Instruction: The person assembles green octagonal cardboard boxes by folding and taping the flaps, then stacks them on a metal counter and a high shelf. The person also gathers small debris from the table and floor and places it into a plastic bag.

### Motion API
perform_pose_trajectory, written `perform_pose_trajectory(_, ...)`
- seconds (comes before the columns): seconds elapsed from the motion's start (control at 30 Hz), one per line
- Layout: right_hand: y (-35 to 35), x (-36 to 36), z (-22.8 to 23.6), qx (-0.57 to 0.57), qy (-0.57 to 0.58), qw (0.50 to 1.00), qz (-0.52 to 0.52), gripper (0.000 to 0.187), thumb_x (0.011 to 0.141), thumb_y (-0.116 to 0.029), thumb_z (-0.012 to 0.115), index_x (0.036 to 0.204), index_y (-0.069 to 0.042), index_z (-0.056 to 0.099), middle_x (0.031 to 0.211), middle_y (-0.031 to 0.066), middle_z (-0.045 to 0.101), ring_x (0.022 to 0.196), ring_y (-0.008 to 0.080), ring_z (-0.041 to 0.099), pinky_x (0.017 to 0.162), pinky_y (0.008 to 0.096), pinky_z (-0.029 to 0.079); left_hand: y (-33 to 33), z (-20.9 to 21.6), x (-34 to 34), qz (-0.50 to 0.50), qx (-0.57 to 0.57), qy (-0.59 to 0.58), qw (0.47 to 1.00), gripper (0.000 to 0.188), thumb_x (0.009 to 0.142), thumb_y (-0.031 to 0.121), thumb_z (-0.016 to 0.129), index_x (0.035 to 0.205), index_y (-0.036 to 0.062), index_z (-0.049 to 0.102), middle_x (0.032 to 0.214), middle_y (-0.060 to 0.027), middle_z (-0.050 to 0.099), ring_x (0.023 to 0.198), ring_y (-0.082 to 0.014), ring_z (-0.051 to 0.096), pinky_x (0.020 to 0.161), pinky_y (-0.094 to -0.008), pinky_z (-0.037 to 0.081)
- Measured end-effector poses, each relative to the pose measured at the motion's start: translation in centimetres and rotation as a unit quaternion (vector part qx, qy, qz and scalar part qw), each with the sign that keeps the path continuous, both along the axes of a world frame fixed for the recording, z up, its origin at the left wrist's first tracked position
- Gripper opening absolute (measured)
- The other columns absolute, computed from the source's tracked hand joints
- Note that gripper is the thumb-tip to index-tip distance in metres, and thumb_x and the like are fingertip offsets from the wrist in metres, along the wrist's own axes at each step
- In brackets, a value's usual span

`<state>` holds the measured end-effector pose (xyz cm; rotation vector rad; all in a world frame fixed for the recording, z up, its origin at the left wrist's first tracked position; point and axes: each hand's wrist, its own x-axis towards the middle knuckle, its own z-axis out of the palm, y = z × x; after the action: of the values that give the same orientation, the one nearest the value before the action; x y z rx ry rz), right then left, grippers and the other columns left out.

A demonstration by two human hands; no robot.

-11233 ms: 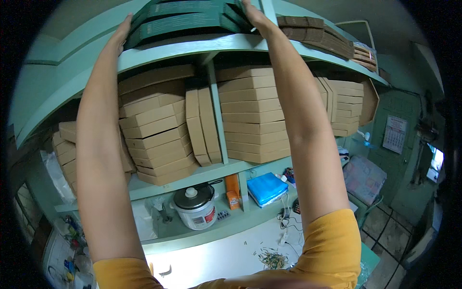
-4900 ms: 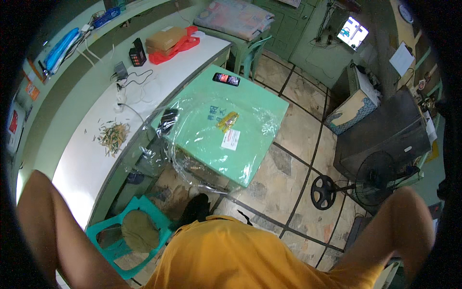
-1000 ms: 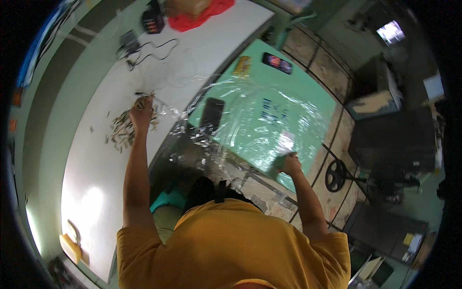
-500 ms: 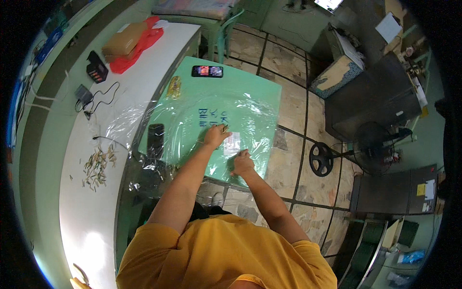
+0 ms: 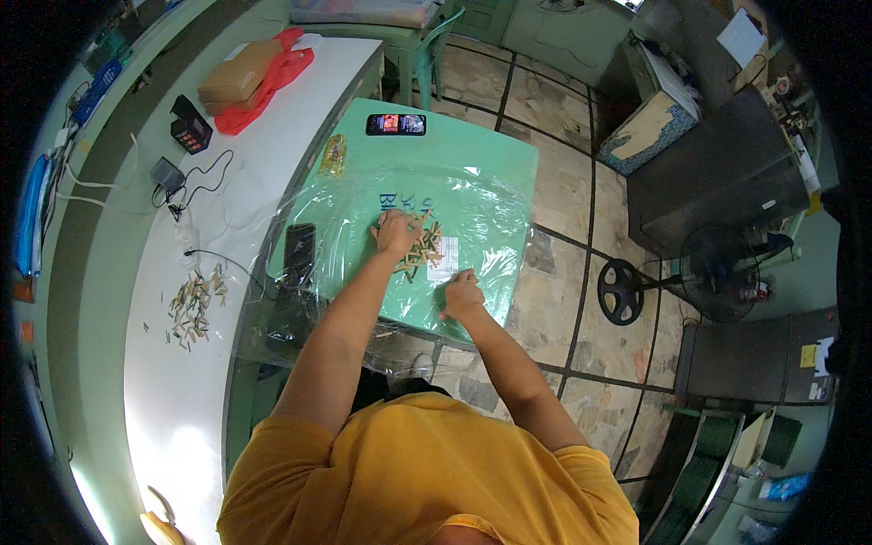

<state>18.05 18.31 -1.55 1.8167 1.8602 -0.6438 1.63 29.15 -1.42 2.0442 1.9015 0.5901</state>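
A loose pile of small tan and greenish stick pieces (image 5: 423, 247) lies on a green table (image 5: 490, 163) covered with clear plastic film (image 5: 363, 182). At the pile's left edge, my left hand (image 5: 397, 233) rests with its fingers apart, touching pieces. My right hand (image 5: 463, 295) is lower and to the right, its fingers curled in against the table. Whatever those fingers may hold is hidden. Between the pile and my right hand lies a white printed label (image 5: 444, 258), partly overlapped by sticks. Blue handwriting marks the surface beyond the pile.
A lit phone (image 5: 396, 124), a yellow packet (image 5: 333, 155) and a dark phone-like slab (image 5: 300, 254) lie on the table. More stick pieces (image 5: 195, 307), a charger (image 5: 168, 174) and a cardboard box (image 5: 241, 74) are on the white counter (image 5: 163, 400) at left. A fan (image 5: 722, 272) stands at right.
My left hand has moved a little left and away from me, and the pile of sticks now shows beside it. My right hand stays near the label. The whole view has shifted slightly.
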Motion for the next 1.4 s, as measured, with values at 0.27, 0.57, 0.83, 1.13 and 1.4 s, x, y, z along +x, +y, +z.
perform_pose_trajectory(0.27, -1.7, -0.1, -0.6, 0.034, 0.004, 0.998, 0.061, 0.089, 0.055, -0.047, 0.084, 0.125, -0.002, 0.054, 0.141, 0.0256, 0.032, 0.130, 0.0385, 0.035, 0.096, 0.0435, 0.046, -3.4, 5.6, -5.5, -0.095, -0.015, -0.252, 0.963, 0.042, 0.080, 0.018, 0.066, 0.121, 0.0112, 0.059, 0.110, -0.0192, 0.062, 0.104, -0.0332, 0.057, 0.093, -0.0472, 0.042)
perform_pose_trajectory(0.57, -3.4, 0.1, -0.1, 0.054, -0.021, 0.993, 0.106, 0.111, 0.054, -0.052, 0.084, 0.134, 0.008, 0.034, 0.142, 0.0361, 0.024, 0.129, 0.0472, 0.034, 0.097, 0.0450, 0.044, -18.1, 6.1, -37.8, 0.465, 0.307, -0.167, 0.814, 0.070, 0.083, 0.009, 0.065, 0.142, -0.0013, 0.028, 0.139, -0.0243, 0.038, 0.125, -0.0379, 0.040, 0.108, -0.0426, 0.029)
perform_pose_trajectory(0.83, -3.2, -0.8, -0.3, 0.080, -0.030, 0.994, 0.072, 0.099, 0.052, -0.044, 0.086, 0.126, 0.005, 0.043, 0.130, 0.0246, 0.040, 0.117, 0.0395, 0.047, 0.094, 0.0413, 0.046, -35.2, -1.4, -51.0, 0.586, -0.100, 0.034, 0.804, 0.108, 0.073, 0.063, 0.064, 0.146, 0.0011, 0.014, 0.148, -0.0297, 0.016, 0.139, -0.0408, 0.016, 0.109, -0.0563, 0.016)
perform_pose_trajectory(1.13, -2.1, -2.2, -1.6, 0.022, -0.039, 0.998, 0.045, 0.103, 0.051, -0.048, 0.087, 0.130, -0.001, 0.043, 0.137, 0.0286, 0.036, 0.121, 0.0361, 0.047, 0.099, 0.0427, 0.043, -17.4, -1.7, -48.8, 0.174, -0.011, 0.171, 0.970, 0.069, 0.088, 0.040, 0.052, 0.143, 0.0057, 0.029, 0.151, -0.0120, 0.021, 0.140, -0.0311, 0.019, 0.111, -0.0582, 0.011)
perform_pose_trajectory(1.4, 0.5, -1.8, -4.0, -0.039, -0.088, 0.995, 0.036, 0.077, 0.054, -0.047, 0.085, 0.122, -0.021, 0.060, 0.144, 0.0280, 0.030, 0.121, 0.0395, 0.048, 0.096, 0.0447, 0.045, -11.5, -6.0, -50.0, 0.106, -0.063, 0.159, 0.980, 0.049, 0.092, 0.022, 0.045, 0.139, 0.0067, 0.041, 0.148, -0.0076, 0.034, 0.140, -0.0237, 0.025, 0.113, -0.0512, 0.015)
